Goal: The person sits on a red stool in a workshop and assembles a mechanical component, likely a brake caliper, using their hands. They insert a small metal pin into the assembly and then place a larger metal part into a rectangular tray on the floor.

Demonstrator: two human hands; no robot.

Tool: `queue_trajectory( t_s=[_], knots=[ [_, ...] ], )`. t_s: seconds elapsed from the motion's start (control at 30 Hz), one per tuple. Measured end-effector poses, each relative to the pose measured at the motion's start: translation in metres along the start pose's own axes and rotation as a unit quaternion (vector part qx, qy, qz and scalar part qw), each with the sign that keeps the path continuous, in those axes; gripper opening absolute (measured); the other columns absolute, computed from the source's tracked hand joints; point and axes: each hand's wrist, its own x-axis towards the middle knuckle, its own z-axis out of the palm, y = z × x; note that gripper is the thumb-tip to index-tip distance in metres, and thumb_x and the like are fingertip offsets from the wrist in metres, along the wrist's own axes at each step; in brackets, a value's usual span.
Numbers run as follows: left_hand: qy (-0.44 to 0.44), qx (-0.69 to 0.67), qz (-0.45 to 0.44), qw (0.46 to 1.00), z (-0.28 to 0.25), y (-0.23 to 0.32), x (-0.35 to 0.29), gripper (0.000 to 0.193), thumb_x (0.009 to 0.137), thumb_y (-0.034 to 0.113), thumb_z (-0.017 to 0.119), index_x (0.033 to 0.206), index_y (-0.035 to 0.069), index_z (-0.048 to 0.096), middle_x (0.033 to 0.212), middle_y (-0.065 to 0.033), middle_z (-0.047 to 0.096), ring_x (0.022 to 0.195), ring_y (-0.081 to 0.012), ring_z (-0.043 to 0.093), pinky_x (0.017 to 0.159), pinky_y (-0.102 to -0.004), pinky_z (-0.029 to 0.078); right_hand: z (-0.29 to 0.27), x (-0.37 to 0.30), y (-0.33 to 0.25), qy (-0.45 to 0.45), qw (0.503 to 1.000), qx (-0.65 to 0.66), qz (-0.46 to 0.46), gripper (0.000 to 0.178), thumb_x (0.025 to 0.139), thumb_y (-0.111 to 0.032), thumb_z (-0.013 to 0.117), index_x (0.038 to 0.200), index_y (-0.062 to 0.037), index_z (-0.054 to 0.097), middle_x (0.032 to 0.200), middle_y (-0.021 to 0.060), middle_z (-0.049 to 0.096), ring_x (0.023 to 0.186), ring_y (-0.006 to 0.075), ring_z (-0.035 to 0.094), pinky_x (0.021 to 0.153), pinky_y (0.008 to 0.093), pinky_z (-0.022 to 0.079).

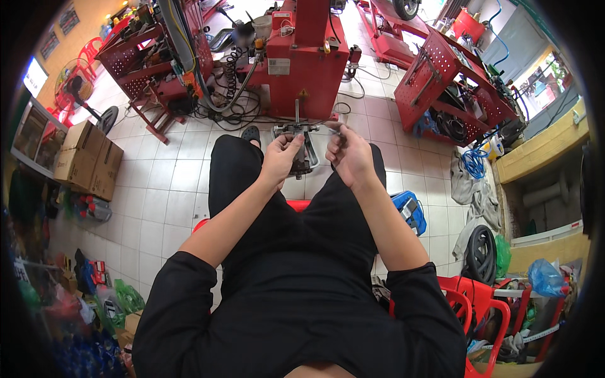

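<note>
Head view: two bare hands meet over one dark and silver metal mechanism [304, 165] with a slim upright rod, which sits between the two black-trousered knees, just in front of the person. The left hand [281, 159] is closed on its left side, thumb laid along the upper part. The right hand [350, 156], on the other side, makes a narrow pinch around one small, thin, silver-grey piece [334, 130], too small to identify; whether that piece touches the mechanism, I cannot tell. Beneath the thighs shows one red seat [297, 205], and beside the left knee one black perforated clog [251, 134]. Near the right thigh, one bright blue plastic case [413, 217] lies on the white square-tiled floor [170, 195]. Straight ahead stands one bulky red steel machine [307, 69] bearing a yellow triangular label, dark cables looped along its base. Two red perforated metal tool carts flank it: one on the left [116, 66], one on the right [411, 88], both loaded. Farther out, two brown cardboard boxes [88, 157] stand side by side at the left, while at the lower right are one black rubber ring-shaped bundle [480, 253] and one red plastic chair [474, 293].
</note>
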Motion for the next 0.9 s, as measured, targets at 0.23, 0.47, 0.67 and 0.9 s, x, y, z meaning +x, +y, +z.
queue_trajectory(
  t_s=[0.23,0.47,0.67,0.9],
  knots=[
    [0.028,-0.029,-0.046,0.998,-0.003,-0.019,0.005,0.028,0.088,0.030,0.061,0.093,0.003,0.054,0.080,-0.0043,0.060,0.069,-0.0138,0.063,0.059,-0.0250,0.051,0.003,0.008,0.014,0.029,0.999,-0.030,0.000,0.036,0.078,0.006,0.039,0.113,0.0018,0.046,0.086,0.0086,0.047,0.073,0.0190,0.050,0.065,0.0292,0.043],
    [0.045,-0.065,-0.030,0.996,0.011,-0.018,0.020,0.024,0.089,0.028,0.061,0.090,0.005,0.053,0.076,-0.0039,0.060,0.064,-0.0109,0.060,0.056,-0.0257,0.049,0.006,0.044,0.022,-0.042,0.996,-0.067,-0.036,0.020,0.090,0.001,0.039,0.109,0.0008,0.044,0.095,0.0158,0.056,0.089,0.0270,0.060,0.078,0.0344,0.051],
    [0.040,-0.037,-0.044,0.998,0.002,-0.016,0.014,0.025,0.089,0.028,0.060,0.088,0.004,0.052,0.076,-0.0041,0.061,0.063,-0.0111,0.060,0.056,-0.0248,0.049,-0.004,0.040,0.026,-0.053,0.983,-0.156,-0.084,0.021,0.095,-0.013,0.046,0.110,0.0013,0.042,0.089,0.0129,0.060,0.082,0.0223,0.064,0.069,0.0293,0.054],
    [0.036,-0.026,-0.074,0.996,-0.009,-0.018,0.005,0.025,0.089,0.031,0.060,0.090,0.007,0.054,0.079,-0.0015,0.060,0.064,-0.0090,0.059,0.055,-0.0222,0.049,-0.011,0.028,0.024,-0.029,0.980,-0.197,0.001,0.026,0.092,-0.026,0.056,0.097,-0.0037,0.045,0.074,0.0075,0.058,0.062,0.0174,0.062,0.052,0.0270,0.050]
  ],
)
